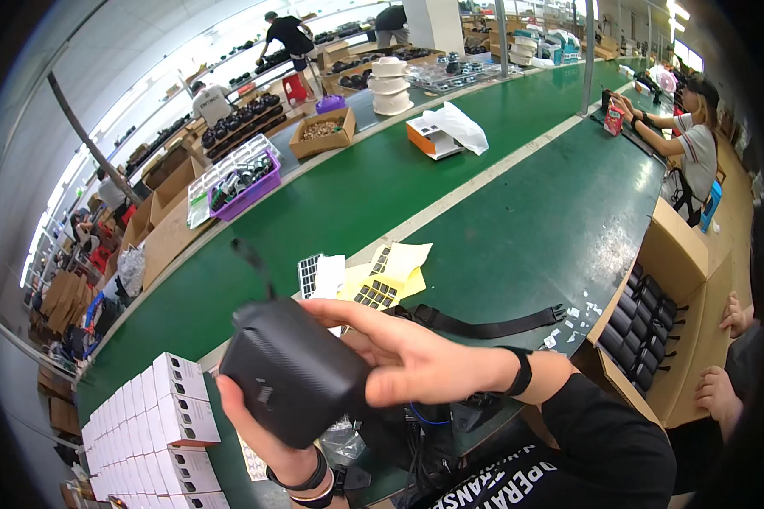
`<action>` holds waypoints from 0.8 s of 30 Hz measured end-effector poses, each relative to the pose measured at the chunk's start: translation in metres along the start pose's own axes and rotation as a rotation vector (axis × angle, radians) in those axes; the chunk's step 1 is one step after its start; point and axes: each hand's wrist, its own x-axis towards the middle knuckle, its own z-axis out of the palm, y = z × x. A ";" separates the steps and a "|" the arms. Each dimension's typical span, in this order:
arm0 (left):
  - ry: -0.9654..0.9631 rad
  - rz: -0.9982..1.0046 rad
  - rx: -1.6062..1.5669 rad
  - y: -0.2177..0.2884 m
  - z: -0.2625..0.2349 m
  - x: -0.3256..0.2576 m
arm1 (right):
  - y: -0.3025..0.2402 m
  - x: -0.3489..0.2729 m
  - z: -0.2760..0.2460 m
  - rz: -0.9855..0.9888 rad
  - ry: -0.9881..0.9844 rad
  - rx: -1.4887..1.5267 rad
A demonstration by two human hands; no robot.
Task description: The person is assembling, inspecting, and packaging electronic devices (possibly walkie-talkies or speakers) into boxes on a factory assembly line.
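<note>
A black rounded case [293,369] with a textured panel and a small strap loop at its top is held up over the near bench. My left hand [272,445] supports it from below and the left, fingers wrapped around its side. Against the case's right end presses my right hand [424,360], thumb low and fingers over the top edge. Beneath my hands lie clear plastic bags [344,441] and dark items that I cannot make out. Beyond the right hand, a black buckle strap [492,327] stretches across the green bench.
White boxes [157,416] are stacked at the near left. Yellow and white label sheets [390,276] lie ahead. At right stands an open carton [688,373] of similar black cases, beside another person's hands [721,390]. A white-orange box [437,140] sits on the green belt [314,204].
</note>
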 end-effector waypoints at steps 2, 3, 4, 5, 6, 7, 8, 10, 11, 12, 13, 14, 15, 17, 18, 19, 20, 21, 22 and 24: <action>-0.099 -0.194 -0.381 -0.003 -0.015 0.006 | 0.000 -0.004 0.001 -0.265 0.042 -0.634; -0.097 -0.190 -0.379 -0.009 -0.024 0.005 | -0.002 -0.005 0.004 -0.411 0.072 -0.973; -0.220 -0.342 -0.626 -0.011 -0.024 0.005 | -0.002 -0.006 0.007 -0.411 0.073 -0.973; -0.343 -0.494 -0.873 -0.013 -0.023 0.005 | -0.001 -0.007 0.012 -0.466 0.123 -1.009; -0.361 -0.601 -1.067 -0.013 -0.019 0.001 | 0.002 -0.008 0.015 -0.521 0.174 -1.045; -0.363 -0.606 -1.067 -0.016 -0.016 -0.001 | 0.005 -0.009 0.016 -0.520 0.179 -1.046; -0.382 -0.630 -1.093 -0.018 -0.014 -0.003 | 0.008 -0.009 0.017 -0.481 0.159 -0.969; -0.403 -0.661 -1.119 -0.020 -0.011 -0.003 | 0.014 -0.007 0.015 -0.466 0.136 -0.896; -0.377 -0.631 -1.053 -0.021 -0.010 -0.003 | 0.014 -0.008 0.014 -0.465 0.142 -0.897; -0.351 -0.603 -0.988 -0.022 -0.008 -0.002 | 0.013 -0.009 0.014 -0.426 0.165 -0.887; -0.327 -0.575 -0.923 -0.023 -0.006 -0.002 | 0.012 -0.010 0.013 -0.386 0.188 -0.876; -0.296 -0.522 -0.850 -0.015 -0.008 -0.004 | 0.009 -0.008 0.019 -0.409 0.164 -0.830; -0.264 -0.469 -0.777 -0.007 -0.010 -0.007 | 0.008 -0.007 0.026 -0.417 0.149 -0.821; -0.217 -0.414 -0.650 -0.011 -0.006 -0.004 | 0.006 -0.011 0.022 -0.544 0.212 -0.920; -0.193 -0.385 -0.586 -0.013 -0.005 -0.003 | 0.004 -0.011 0.020 -0.541 0.219 -0.924; -0.169 -0.355 -0.522 -0.014 -0.004 -0.003 | 0.002 -0.012 0.018 -0.586 0.266 -1.084; -0.139 -0.316 -0.453 -0.014 -0.004 -0.003 | 0.000 -0.011 0.017 -0.634 0.305 -1.237; -0.109 -0.277 -0.384 -0.013 -0.004 -0.003 | 0.000 -0.010 0.015 -0.634 0.304 -1.232; -0.083 -0.243 -0.321 -0.012 -0.004 -0.002 | 0.000 -0.008 0.015 -0.654 0.299 -1.260; -0.174 -0.221 -0.352 -0.010 -0.014 -0.001 | -0.001 -0.007 0.016 -0.670 0.296 -1.290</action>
